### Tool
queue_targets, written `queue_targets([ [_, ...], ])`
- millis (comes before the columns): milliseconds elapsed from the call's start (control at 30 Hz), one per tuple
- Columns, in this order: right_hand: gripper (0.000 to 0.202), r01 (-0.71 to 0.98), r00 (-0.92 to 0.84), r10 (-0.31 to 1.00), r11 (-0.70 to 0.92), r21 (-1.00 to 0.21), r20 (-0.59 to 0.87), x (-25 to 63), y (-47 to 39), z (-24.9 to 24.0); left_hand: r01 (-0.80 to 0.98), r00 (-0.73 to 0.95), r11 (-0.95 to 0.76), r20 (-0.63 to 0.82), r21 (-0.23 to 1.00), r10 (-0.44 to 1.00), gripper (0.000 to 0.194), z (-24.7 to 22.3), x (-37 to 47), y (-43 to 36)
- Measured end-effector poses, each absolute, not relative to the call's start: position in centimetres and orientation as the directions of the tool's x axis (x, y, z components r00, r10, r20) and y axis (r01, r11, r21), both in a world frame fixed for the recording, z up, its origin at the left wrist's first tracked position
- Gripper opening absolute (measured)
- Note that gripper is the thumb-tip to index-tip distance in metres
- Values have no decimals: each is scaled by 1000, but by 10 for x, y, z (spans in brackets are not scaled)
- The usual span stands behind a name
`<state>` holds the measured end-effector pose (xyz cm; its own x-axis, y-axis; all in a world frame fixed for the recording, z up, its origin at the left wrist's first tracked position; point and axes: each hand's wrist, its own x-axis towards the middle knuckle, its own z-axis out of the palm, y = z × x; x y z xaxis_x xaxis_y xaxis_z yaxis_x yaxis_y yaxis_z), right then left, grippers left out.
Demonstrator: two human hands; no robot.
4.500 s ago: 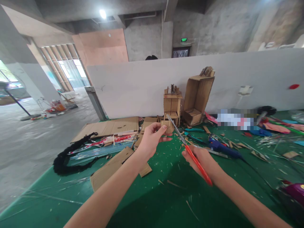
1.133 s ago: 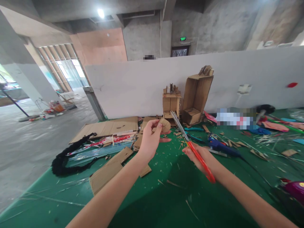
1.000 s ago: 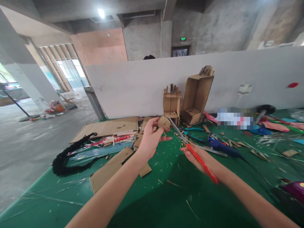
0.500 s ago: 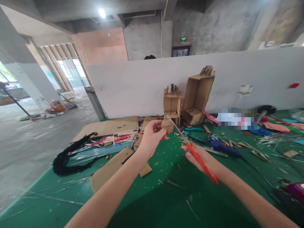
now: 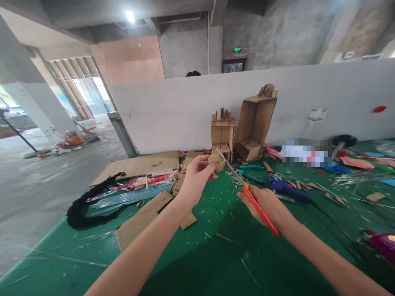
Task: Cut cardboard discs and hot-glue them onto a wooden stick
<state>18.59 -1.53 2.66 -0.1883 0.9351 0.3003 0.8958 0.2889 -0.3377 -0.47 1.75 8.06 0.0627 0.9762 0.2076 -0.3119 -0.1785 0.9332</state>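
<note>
Between thumb and fingers, my left hand [image 5: 197, 176] pinches a small rounded piece of brown cardboard [image 5: 217, 161] above the green table. My right hand [image 5: 262, 202] is closed around the red handles of a pair of scissors [image 5: 256, 205]. The scissors point up and left, and their blade tips lie at the cardboard piece's upper right edge. Just behind the piece stands a small cardboard box structure [image 5: 222, 133] with upright bits on top. A taller open cardboard box [image 5: 256, 127] is to its right.
On the green table [image 5: 216, 263], a black braided cord [image 5: 78, 211], cardboard sheets [image 5: 145, 164] and plastic-wrapped sticks lie left. Teal-handled pliers [image 5: 251, 176], a blue glue gun [image 5: 288, 191], scraps and a purple object [image 5: 382, 244] lie right. A white partition [image 5: 173, 111] stands behind.
My right hand has turned slightly, its fingers now more wrapped over the red handles. The scissors and cardboard piece have shifted slightly left with the view.
</note>
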Motion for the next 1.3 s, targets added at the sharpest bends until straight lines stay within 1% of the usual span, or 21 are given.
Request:
queue_targets([
  [100, 35, 876, -190, 933, 302, -375, 307, 183, -16, 24, -323, 68, -142, 172, 936, 983, 21, 79, -2, 16],
  [167, 34, 852, -203, 928, 324, -412, 311, 184, -16, 21, -295, 82, -143, 175, 945, 981, 17, 78, -1, 16],
  [267, 33, 791, -245, 916, 378, -482, 317, 186, -18, 18, -222, 97, -213, 239, 952, 966, 13, 78, -3, 18],
  [367, 36, 703, -313, 908, 418, -576, 277, 189, -21, 20, -167, 138, -259, 283, 951, 949, 12, 79, -5, 19],
  [433, 38, 678, -347, 904, 427, -599, 252, 189, -23, 24, -150, 174, -267, 291, 952, 941, 12, 80, -6, 18],
  [500, 38, 716, -337, 908, 418, -559, 248, 187, -25, 27, -147, 187, -271, 296, 951, 937, 13, 81, -6, 16],
  [600, 41, 853, -235, 940, 321, -410, 246, 184, -25, 31, -162, 195, -267, 295, 950, 935, 13, 83, -4, 13],
  [667, 42, 909, -182, 950, 261, -324, 255, 181, -25, 32, -177, 189, -259, 291, 950, 938, 12, 83, -3, 12],
  [767, 42, 926, -188, 945, 262, -272, 269, 178, -24, 33, -193, 166, -241, 274, 951, 947, 12, 80, -3, 14],
  [900, 40, 940, -179, 943, 248, -234, 281, 178, -22, 33, -228, 154, -204, 243, 952, 958, 17, 75, -7, 20],
  [1000, 37, 941, -158, 942, 235, -244, 295, 179, -21, 33, -242, 158, -194, 236, 951, 959, 21, 73, -9, 22],
  [1133, 35, 909, -182, 930, 283, -305, 319, 182, -20, 29, -230, 163, -201, 241, 952, 957, 21, 74, -10, 22],
  [1200, 36, 877, -217, 921, 329, -351, 322, 183, -21, 26, -198, 159, -216, 249, 956, 955, 18, 75, -10, 21],
  [1300, 37, 785, -301, 903, 416, -458, 305, 185, -24, 26, -124, 180, -236, 256, 964, 950, 11, 77, -8, 17],
])
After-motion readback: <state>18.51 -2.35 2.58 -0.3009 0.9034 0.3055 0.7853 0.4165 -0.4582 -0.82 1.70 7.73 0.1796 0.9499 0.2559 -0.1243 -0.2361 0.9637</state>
